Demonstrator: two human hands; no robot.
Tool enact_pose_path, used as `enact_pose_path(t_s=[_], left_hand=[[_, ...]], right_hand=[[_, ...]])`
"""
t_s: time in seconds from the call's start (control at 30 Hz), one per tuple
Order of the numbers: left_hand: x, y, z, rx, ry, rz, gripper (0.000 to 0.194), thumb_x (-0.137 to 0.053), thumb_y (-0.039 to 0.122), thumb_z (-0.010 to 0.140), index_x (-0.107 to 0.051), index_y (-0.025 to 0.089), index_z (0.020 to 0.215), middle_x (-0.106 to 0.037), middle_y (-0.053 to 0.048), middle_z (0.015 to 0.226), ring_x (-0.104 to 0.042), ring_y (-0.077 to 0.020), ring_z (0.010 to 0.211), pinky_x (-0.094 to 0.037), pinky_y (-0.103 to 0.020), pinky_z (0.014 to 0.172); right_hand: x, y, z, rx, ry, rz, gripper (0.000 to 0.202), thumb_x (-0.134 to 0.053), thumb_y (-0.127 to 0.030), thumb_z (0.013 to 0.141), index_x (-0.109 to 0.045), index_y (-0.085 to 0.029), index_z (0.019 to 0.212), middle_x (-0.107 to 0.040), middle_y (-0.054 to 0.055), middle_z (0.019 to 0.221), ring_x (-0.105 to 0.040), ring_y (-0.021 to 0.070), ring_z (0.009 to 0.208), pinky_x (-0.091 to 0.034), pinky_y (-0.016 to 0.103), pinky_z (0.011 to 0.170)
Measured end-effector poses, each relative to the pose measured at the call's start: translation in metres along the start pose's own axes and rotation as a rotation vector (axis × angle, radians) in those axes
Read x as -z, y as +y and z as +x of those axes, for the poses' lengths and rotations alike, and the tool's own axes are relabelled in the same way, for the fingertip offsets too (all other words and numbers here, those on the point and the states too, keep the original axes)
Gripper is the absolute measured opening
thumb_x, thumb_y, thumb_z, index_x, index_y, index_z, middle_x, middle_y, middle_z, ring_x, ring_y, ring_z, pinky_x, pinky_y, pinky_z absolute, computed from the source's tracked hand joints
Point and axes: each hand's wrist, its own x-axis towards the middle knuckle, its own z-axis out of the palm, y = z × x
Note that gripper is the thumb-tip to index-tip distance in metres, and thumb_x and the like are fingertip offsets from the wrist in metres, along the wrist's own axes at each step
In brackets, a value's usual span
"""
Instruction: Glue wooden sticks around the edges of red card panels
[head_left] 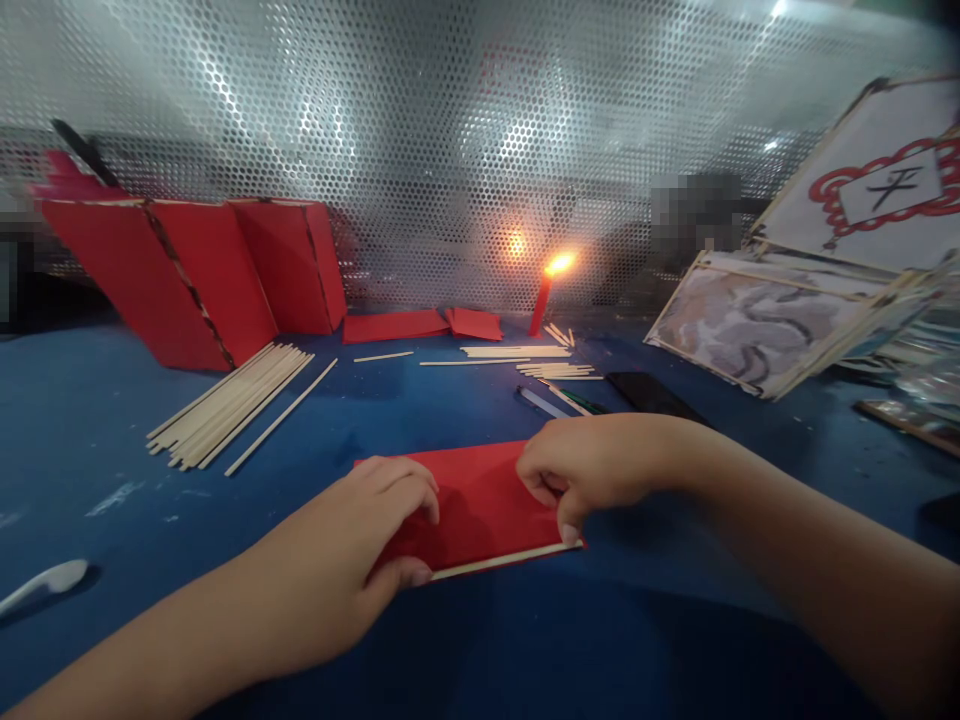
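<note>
"What's nearest?"

"A wooden stick (502,562) is lying along the red paper's (480,485) near edge, on a blue tabletop (525,640). My left hand (382,530), half-open, is resting on the paper; my right hand (589,465), loosely curled, is thumbing the stick's end."

"Which step?"

"Aligning, I'm judging; next calls for even pressure. Beyond, a red candle (540,305) is burning."

The person's bare forearms (225,632) angle inward, left hand (364,530) arched with thumb (405,573) extended, right hand (591,462) curled, its thumb pointing down.
</note>
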Motion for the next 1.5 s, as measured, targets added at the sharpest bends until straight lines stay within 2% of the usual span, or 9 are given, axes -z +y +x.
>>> enact_pose_path(t_s=[0.23, 0.4, 0.57, 0.7, 0.83, 1.07, 1.23, 1.37, 1.5], left_hand=[[-0.002, -0.001, -0.002, 0.031, 0.020, -0.006, 0.027, -0.054, 0.020, 0.089, -0.053, 0.027, 0.115, -0.060, -0.006, 0.123, -0.055, -0.0283, 0.113, -0.047, -0.048, 0.097], [0.001, -0.004, 0.000, -0.046, 0.003, -0.025, 0.022, -0.054, 0.018, 0.089, -0.057, 0.027, 0.109, -0.061, -0.005, 0.123, -0.056, -0.0268, 0.114, -0.047, -0.046, 0.099], [0.006, -0.003, -0.002, -0.087, -0.003, -0.051, 0.022, -0.052, 0.018, 0.091, -0.060, 0.029, 0.108, -0.065, -0.002, 0.119, -0.060, -0.0239, 0.108, -0.051, -0.040, 0.094], [0.011, -0.002, -0.002, -0.171, 0.136, -0.107, 0.024, -0.047, 0.016, 0.094, -0.059, 0.033, 0.106, -0.069, 0.004, 0.111, -0.064, -0.0175, 0.103, -0.050, -0.032, 0.092], [0.019, -0.004, -0.002, -0.239, 0.277, -0.145, 0.026, -0.045, 0.011, 0.092, -0.063, 0.029, 0.088, -0.066, 0.006, 0.089, -0.063, -0.0129, 0.079, -0.048, -0.025, 0.072], [0.027, -0.015, -0.001, -0.039, 0.467, -0.220, 0.029, -0.031, 0.008, 0.088, -0.045, 0.026, 0.069, -0.046, 0.005, 0.067, -0.046, -0.0151, 0.062, -0.038, -0.028, 0.057], [0.020, -0.025, 0.003, 0.021, 0.534, -0.233, 0.023, -0.033, 0.026, 0.099, -0.053, 0.027, 0.087, -0.049, 0.004, 0.075, -0.050, -0.0164, 0.069, -0.043, -0.029, 0.063], [0.016, -0.026, 0.002, 0.078, 0.498, -0.297, 0.026, -0.037, 0.044, 0.100, -0.058, 0.029, 0.106, -0.044, 0.007, 0.064, -0.044, -0.0150, 0.056, -0.040, -0.027, 0.054], [0.017, -0.020, 0.002, 0.083, 0.547, -0.271, 0.025, -0.048, 0.046, 0.094, -0.061, 0.027, 0.103, -0.038, 0.010, 0.052, -0.041, -0.0138, 0.046, -0.036, -0.025, 0.047]], right_hand=[[0.000, 0.000, -0.001, 0.010, 0.010, 0.001, 0.035, -0.084, -0.013, 0.063, -0.049, -0.020, 0.063, -0.049, -0.007, 0.061, -0.045, 0.0119, 0.057, -0.029, 0.026, 0.049], [0.002, 0.007, -0.004, 0.140, 0.000, 0.105, 0.011, -0.073, -0.015, 0.073, -0.064, -0.017, 0.078, -0.061, -0.003, 0.072, -0.055, 0.0130, 0.065, -0.039, 0.024, 0.057], [-0.004, -0.001, 0.004, 0.355, 0.238, 0.151, 0.013, -0.061, -0.018, 0.088, -0.072, -0.016, 0.095, -0.072, 0.004, 0.090, -0.064, 0.0170, 0.078, -0.046, 0.027, 0.070], [-0.011, -0.003, 0.010, 0.452, 0.287, 0.076, 0.028, -0.052, -0.003, 0.085, -0.073, -0.016, 0.099, -0.075, 0.006, 0.098, -0.066, 0.0186, 0.087, -0.047, 0.030, 0.081], [-0.012, -0.001, 0.010, 0.427, 0.367, 0.075, 0.034, -0.047, 0.002, 0.084, -0.071, -0.015, 0.101, -0.072, 0.007, 0.102, -0.065, 0.0183, 0.091, -0.047, 0.031, 0.085], [-0.011, -0.003, 0.015, 0.290, 0.504, 0.198, 0.028, -0.041, -0.007, 0.094, -0.066, -0.018, 0.101, -0.072, 0.005, 0.101, -0.063, 0.0172, 0.088, -0.045, 0.029, 0.076], [-0.016, -0.006, 0.016, 0.364, 0.391, 0.259, 0.006, -0.067, -0.023, 0.089, -0.069, -0.017, 0.088, -0.064, -0.003, 0.073, -0.054, 0.0112, 0.063, -0.038, 0.023, 0.059], [-0.020, -0.016, 0.011, 0.455, 0.210, 0.206, 0.008, -0.075, -0.017, 0.082, -0.069, -0.015, 0.078, -0.058, -0.004, 0.069, -0.052, 0.0096, 0.064, -0.036, 0.021, 0.058], [-0.024, -0.022, 0.009, 0.460, 0.174, 0.140, 0.003, -0.073, -0.013, 0.082, -0.070, -0.014, 0.082, -0.060, -0.003, 0.071, -0.053, 0.0115, 0.067, -0.038, 0.023, 0.060]])
